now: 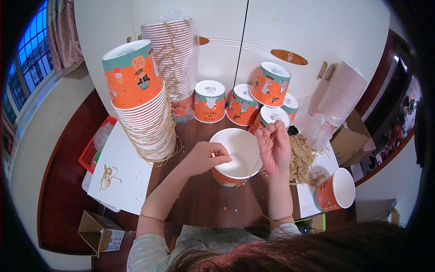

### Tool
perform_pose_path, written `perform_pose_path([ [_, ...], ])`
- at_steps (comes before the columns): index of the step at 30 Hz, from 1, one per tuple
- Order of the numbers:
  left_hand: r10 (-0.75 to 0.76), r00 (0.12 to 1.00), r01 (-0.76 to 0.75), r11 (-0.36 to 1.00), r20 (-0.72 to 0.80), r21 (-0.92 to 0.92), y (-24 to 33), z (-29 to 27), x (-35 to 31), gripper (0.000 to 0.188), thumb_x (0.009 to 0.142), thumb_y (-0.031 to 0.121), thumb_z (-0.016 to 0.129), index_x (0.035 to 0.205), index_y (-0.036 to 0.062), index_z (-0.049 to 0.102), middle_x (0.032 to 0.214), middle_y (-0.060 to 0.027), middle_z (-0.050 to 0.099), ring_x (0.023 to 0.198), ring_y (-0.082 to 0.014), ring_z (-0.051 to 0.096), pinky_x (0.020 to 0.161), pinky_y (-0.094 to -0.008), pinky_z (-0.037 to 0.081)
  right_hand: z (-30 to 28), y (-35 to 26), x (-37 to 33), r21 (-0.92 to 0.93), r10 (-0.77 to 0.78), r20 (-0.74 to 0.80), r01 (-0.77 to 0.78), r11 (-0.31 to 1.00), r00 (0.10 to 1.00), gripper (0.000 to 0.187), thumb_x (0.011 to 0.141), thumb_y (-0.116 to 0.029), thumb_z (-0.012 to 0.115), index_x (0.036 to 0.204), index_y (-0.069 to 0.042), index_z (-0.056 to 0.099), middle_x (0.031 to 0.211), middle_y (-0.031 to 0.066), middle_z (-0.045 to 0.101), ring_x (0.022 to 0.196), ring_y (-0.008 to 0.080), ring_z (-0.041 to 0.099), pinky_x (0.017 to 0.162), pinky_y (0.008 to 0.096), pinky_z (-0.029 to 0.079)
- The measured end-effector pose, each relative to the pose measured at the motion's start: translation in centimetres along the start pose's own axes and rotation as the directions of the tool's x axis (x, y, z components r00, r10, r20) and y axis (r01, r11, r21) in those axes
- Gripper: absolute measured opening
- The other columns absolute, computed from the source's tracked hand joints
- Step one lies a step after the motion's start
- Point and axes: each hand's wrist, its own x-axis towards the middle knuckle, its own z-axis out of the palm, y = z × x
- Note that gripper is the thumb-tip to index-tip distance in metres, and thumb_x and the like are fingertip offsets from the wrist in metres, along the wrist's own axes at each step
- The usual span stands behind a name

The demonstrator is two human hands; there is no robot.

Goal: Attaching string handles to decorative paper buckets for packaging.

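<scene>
An orange paper bucket (235, 156) with a white inside stands open on the dark wooden table (204, 204) in front of me. My left hand (206, 155) pinches one end of a thin tan string at the bucket's left rim. My right hand (274, 147) holds the other part of the string (259, 158) above the bucket's right rim, fingers raised. The string runs down across the bucket's opening.
A tall stack of orange buckets (140, 99) with string handles leans at left, a white-rimmed stack (174, 59) behind it. Several upturned buckets (244, 102) stand at the back. A pile of tan strings (301, 158) lies right, beside a tipped bucket (336, 190). A red basket (93, 147) and a cardboard box (97, 231) sit left.
</scene>
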Motion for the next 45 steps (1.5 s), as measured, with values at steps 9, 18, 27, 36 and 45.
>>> perform_pose_path([
  [9,0.023,0.998,-0.023,1.0,-0.064,0.005,-0.3,-1.6,0.1,0.01,0.074,0.011,0.064,0.078,0.0019,0.062,0.066,-0.0003,0.06,0.06,-0.0048,0.051,0.054,-0.0207,0.041,-2.1,1.2,0.5,-0.799,0.129,-0.113,-0.167,0.577,0.985,0.008,0.086,-0.016,0.049,0.088,-0.008,0.051,0.07,-0.003,0.047,0.055,0.0029,0.039,0.046,0.0173,0.03],
  [18,0.124,0.975,-0.084,0.974,-0.186,0.21,-1.2,-2.3,0.5,0.011,0.07,0.008,0.064,0.077,0.0001,0.06,0.066,-0.007,0.06,0.059,-0.0103,0.057,0.056,-0.0237,0.045,-1.0,4.7,3.3,-0.991,0.574,0.092,0.128,-0.023,0.814,0.02,0.078,-0.023,0.06,0.087,-0.005,0.06,0.073,0.0083,0.061,0.068,0.0185,0.059,0.063,0.0303,0.045],
  [27,0.117,0.979,-0.043,0.921,-0.169,0.386,-2.3,-2.9,1.0,0.013,0.068,0.009,0.064,0.078,0.0018,0.061,0.068,-0.0105,0.062,0.062,-0.019,0.061,0.058,-0.0287,0.048,-3.0,6.3,3.8,-0.99,0.576,0.023,0.098,-0.099,0.817,0.013,0.072,-0.016,0.057,0.079,-0.005,0.061,0.067,0.0083,0.06,0.064,0.0203,0.058,0.059,0.0316,0.045],
  [36,-0.036,0.995,0.067,0.934,-0.092,0.351,-4.0,-3.7,1.1,0.017,0.071,0.008,0.06,0.086,-0.0007,0.059,0.078,-0.0103,0.063,0.072,-0.0165,0.062,0.066,-0.0271,0.048,-2.9,7.0,3.5,-0.944,0.627,-0.066,0.155,-0.291,0.776,0.015,0.068,-0.021,0.056,0.075,-0.008,0.06,0.071,0.0082,0.06,0.067,0.0247,0.059,0.061,0.0353,0.046],
  [45,-0.084,0.996,0.087,0.925,-0.024,0.37,-4.0,-3.5,1.2,0.021,0.07,0.009,0.06,0.088,-0.0022,0.06,0.078,-0.0118,0.064,0.072,-0.0178,0.063,0.067,-0.0277,0.049,-3.5,7.4,3.4,-0.9,0.627,-0.101,0.197,-0.388,0.773,0.015,0.067,-0.023,0.057,0.073,-0.009,0.059,0.07,0.0079,0.06,0.068,0.0258,0.059,0.061,0.0373,0.046],
])
